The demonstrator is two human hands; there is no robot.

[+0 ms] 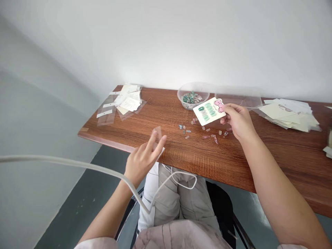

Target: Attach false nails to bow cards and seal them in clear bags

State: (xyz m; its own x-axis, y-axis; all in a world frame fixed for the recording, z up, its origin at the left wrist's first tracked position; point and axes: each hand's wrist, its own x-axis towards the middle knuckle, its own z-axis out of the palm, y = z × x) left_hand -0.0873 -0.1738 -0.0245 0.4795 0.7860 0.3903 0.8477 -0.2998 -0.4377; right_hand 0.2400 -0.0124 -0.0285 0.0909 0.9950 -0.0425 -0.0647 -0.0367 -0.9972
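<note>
My right hand [237,119] pinches a white card [209,111] with a pink bow-shaped top and rows of green press-on nails. My left hand [144,157] is raised near the table's front edge, its fingers holding a small clear plastic bag [157,135] that is hard to make out. Several loose press-on nails [202,132] lie scattered on the wooden table [166,114], just below the card. A clear round bowl [193,95] holding more nails stands behind the card.
A clear plastic tub [238,97] stands behind my right hand. Stacks of cards and clear bags lie at the back left [121,102] and right [287,114]. A white cable [77,164] crosses in front of my left arm, above my lap.
</note>
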